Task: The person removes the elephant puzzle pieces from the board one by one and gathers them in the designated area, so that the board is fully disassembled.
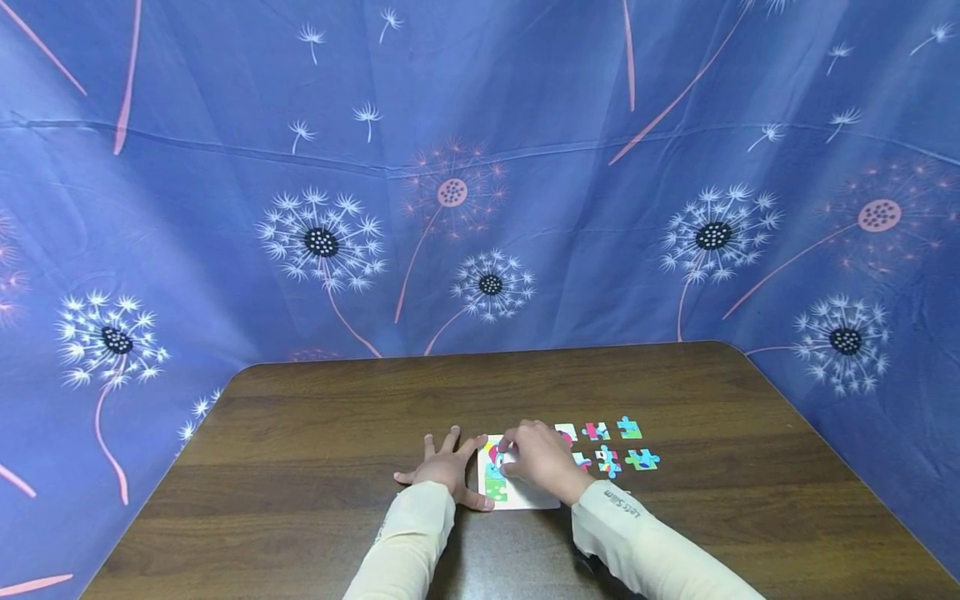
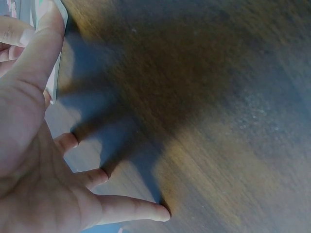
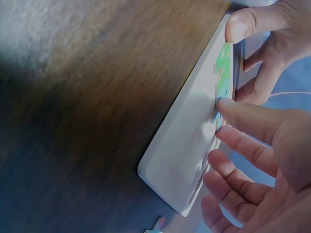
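A white puzzle board [image 1: 534,498] lies flat on the table, with colourful pieces fitted along its left side, green ones [image 3: 223,60] at the near end. My left hand [image 1: 444,472] is spread at the board's left edge, its thumb resting on the near corner and its other fingers stretched out on the table and along the edge. Over the board, my right hand [image 1: 542,454] pinches a small, mostly blue puzzle piece [image 3: 216,115] between thumb and index finger, beside the fitted pieces. Its other fingers are loosely bent. The fingers hide much of that piece.
To the right of the board, several loose puzzle pieces [image 1: 642,459] lie in rows on the brown wooden table [image 1: 315,433]. The right hand partly covers the nearest ones. A blue dandelion-print cloth [image 1: 570,200] hangs behind the table.
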Available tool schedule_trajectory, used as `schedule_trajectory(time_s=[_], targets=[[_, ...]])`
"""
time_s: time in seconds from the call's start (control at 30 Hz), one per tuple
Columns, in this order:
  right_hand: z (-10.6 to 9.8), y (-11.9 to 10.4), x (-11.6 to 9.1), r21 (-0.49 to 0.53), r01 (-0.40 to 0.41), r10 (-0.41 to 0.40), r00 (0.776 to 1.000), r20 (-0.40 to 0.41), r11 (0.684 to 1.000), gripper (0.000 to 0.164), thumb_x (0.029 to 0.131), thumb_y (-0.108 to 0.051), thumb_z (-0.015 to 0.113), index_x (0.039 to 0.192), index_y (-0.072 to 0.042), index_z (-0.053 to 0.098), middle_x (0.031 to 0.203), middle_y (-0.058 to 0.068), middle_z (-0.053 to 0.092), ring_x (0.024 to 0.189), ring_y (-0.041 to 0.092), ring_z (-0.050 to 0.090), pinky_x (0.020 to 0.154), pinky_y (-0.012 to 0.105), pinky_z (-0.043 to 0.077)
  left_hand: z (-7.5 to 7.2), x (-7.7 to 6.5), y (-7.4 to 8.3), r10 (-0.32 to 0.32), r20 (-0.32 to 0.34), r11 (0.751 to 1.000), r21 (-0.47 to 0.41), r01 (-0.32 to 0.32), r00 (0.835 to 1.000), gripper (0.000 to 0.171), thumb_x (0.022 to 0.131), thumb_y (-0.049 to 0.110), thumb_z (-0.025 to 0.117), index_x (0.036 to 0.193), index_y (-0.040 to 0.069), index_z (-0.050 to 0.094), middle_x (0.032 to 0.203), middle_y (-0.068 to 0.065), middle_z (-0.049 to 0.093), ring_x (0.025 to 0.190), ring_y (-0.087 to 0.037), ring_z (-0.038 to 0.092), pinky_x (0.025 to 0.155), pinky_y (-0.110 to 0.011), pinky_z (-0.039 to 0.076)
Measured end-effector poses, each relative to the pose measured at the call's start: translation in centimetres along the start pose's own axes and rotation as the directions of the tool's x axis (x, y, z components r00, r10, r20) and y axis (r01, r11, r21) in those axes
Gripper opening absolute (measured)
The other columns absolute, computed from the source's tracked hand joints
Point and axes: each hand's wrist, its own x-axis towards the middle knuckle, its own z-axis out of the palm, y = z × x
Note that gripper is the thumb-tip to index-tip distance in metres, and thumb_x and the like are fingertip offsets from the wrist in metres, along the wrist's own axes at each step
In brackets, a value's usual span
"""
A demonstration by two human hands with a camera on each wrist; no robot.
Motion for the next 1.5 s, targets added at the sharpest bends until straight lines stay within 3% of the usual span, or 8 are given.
schedule_trajectory(time_s=[0.27,0.87,1.17,1.5], targets=[[0.0,-0.3,0.4,0.01,-0.018,0.018,1.0,0.017,1.0,0.025,0.076,-0.017,0.09,0.098,-0.014,0.08,0.08,-0.002,0.06,0.082,0.018,0.056,0.068,0.037,0.049,-0.3,-0.3,0.1,0.002,-0.001,1.0,-0.002,-0.002,1.0,0.095,0.072,0.042,0.092,0.153,0.032,0.043,0.165,-0.008,0.027,0.152,-0.048,0.013,0.089,-0.091,0.024],[-0.2,-0.3,1.5,0.015,-0.026,0.024,0.997,0.079,1.0,0.027,0.068,-0.01,0.092,0.083,-0.011,0.07,0.086,0.001,0.059,0.09,0.025,0.058,0.081,0.043,0.052,0.2,0.2,0.0,-0.013,-0.004,0.999,0.039,0.013,1.0,0.102,0.07,0.048,0.091,0.155,0.036,0.037,0.166,-0.004,0.026,0.152,-0.045,0.014,0.088,-0.09,0.026],[-0.6,-0.2,1.3,0.018,-0.038,0.037,0.996,0.078,0.999,0.033,0.067,-0.012,0.093,0.073,-0.012,0.06,0.079,0.0,0.054,0.083,0.022,0.054,0.074,0.039,0.048,0.7,0.7,-0.2,-0.015,-0.01,0.999,0.039,0.015,1.0,0.103,0.069,0.048,0.092,0.155,0.038,0.037,0.166,-0.004,0.026,0.152,-0.045,0.014,0.088,-0.09,0.026],[-0.5,-0.1,1.1,-0.041,-0.079,0.081,0.995,0.053,0.996,0.038,0.068,-0.022,0.096,0.091,-0.009,0.069,0.089,0.004,0.06,0.089,0.026,0.057,0.078,0.039,0.05,0.2,0.2,0.1,-0.019,-0.006,0.999,0.035,0.019,1.0,0.102,0.07,0.047,0.091,0.155,0.037,0.037,0.166,-0.005,0.026,0.153,-0.045,0.014,0.089,-0.09,0.026]])
